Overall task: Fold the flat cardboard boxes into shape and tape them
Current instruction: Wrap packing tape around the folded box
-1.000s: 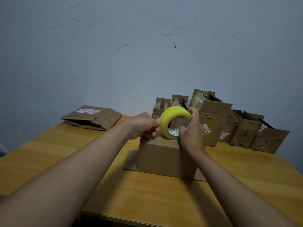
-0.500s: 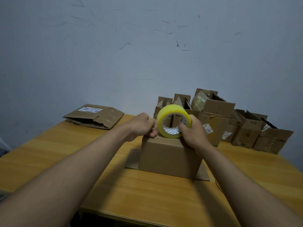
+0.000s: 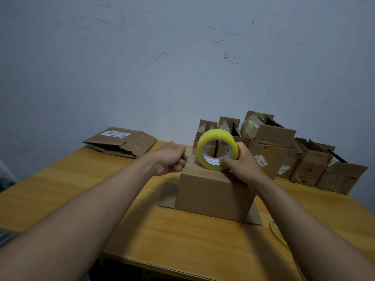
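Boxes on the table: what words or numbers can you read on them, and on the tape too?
"4305", after what looks like "8": white sticker on a box behind the right hand.
White shipping label on the flattened box: big dark marks and small print, too blurred to read.
White sticker on a box further right: unreadable.
Dark marks on another box: unreadable.
Tape roll core: pattern only.
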